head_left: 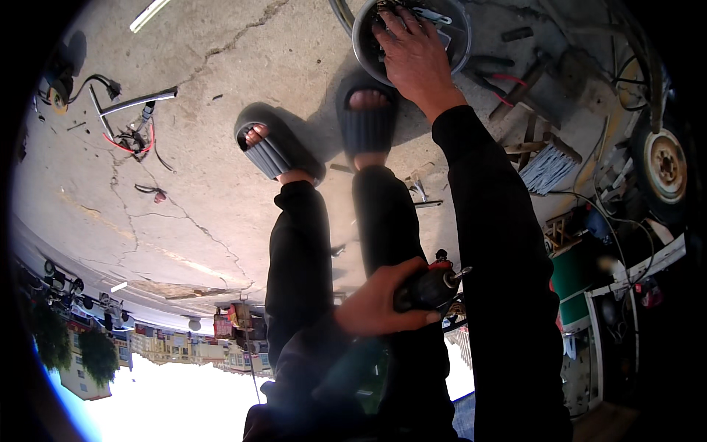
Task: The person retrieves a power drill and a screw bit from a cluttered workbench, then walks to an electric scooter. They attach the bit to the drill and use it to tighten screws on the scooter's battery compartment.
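Observation:
My left hand point(379, 303) is closed around the body of a dark power drill point(427, 289), held low over my lap. A short, shiny bit sticks out of the drill's chuck toward my right forearm. My right hand point(414, 55) reaches down into a round metal bowl point(464, 44), its fingers apart over loose parts. Beside those fingers, a light metal piece point(433, 15) shows in the bowl. The fingertips are partly hidden among dark contents, and I see nothing gripped in them.
Pliers with red handles point(508, 78) and a hammer point(526, 88) lie right of the bowl. Further right are a bundle of thin rods point(549, 168) and a wheel point(665, 166). A T-shaped metal bar point(136, 102) and cables lie left on cracked concrete point(199, 140).

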`<control>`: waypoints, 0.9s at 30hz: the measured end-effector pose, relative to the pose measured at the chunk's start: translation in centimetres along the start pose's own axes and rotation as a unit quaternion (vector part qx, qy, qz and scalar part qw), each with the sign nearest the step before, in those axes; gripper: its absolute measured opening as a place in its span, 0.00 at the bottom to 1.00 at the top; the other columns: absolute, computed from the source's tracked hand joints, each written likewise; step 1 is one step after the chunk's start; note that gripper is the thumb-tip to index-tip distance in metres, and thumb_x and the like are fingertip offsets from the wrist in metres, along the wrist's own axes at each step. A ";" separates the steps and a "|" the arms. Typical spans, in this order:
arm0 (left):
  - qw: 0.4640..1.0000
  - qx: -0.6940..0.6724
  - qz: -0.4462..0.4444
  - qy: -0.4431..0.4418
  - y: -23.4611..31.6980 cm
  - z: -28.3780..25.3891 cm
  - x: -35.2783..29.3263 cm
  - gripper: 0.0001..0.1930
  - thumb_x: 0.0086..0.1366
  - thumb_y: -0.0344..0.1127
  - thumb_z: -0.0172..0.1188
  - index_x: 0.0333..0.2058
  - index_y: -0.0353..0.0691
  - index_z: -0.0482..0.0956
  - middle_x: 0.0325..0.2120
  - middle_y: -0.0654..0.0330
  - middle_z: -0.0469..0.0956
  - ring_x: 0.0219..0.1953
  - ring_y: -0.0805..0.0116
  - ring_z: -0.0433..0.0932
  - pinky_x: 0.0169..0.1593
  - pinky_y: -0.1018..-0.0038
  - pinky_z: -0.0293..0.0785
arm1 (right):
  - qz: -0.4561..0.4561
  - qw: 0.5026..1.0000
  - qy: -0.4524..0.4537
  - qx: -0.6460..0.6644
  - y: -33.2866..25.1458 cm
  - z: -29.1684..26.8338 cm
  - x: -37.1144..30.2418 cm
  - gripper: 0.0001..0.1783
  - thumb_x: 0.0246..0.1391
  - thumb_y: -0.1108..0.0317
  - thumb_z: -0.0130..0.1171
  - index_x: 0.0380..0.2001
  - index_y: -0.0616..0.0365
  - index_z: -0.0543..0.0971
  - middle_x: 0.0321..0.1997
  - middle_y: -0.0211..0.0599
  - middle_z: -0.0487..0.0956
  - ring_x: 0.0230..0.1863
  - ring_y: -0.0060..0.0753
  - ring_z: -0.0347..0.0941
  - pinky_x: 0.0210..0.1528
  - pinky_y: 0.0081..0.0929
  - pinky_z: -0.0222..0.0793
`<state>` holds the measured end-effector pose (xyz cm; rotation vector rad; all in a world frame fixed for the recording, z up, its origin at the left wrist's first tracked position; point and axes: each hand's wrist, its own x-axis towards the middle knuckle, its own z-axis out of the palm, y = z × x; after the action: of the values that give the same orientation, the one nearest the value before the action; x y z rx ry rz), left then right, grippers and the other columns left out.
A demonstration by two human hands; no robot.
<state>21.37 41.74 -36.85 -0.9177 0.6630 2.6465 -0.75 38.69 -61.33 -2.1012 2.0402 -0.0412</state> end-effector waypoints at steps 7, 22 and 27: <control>0.999 -0.045 0.003 -0.025 -1.5 -0.3 0.7 0.28 0.55 0.43 0.71 0.48 0.33 0.71 0.32 0.56 0.75 0.34 0.69 0.73 0.41 0.70 0.71 | 0.109 0.986 -0.094 -0.084 1.3 -1.9 -3.7 0.17 0.49 0.60 0.62 0.38 0.60 0.81 0.42 0.40 0.77 0.51 0.41 0.70 0.58 0.45 0.61; 1.000 -0.020 -0.009 -0.008 -0.6 -0.2 0.8 0.27 0.55 0.41 0.71 0.47 0.32 0.71 0.30 0.56 0.75 0.33 0.69 0.74 0.40 0.71 0.71 | 0.257 0.959 0.085 0.088 2.1 4.0 -0.7 0.09 0.47 0.65 0.67 0.35 0.48 0.83 0.34 0.35 0.79 0.42 0.47 0.75 0.43 0.45 0.69; 1.000 -0.014 -0.002 0.002 -0.5 -0.2 0.9 0.27 0.54 0.41 0.71 0.47 0.32 0.71 0.31 0.55 0.75 0.33 0.69 0.74 0.39 0.71 0.71 | 0.291 0.951 0.073 0.079 1.6 4.7 -0.3 0.11 0.49 0.63 0.65 0.37 0.48 0.83 0.36 0.35 0.80 0.45 0.47 0.76 0.44 0.46 0.70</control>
<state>21.01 42.14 -37.73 -0.9316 0.6264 2.6580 -1.55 39.57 -66.12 -1.3734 2.5634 -0.2636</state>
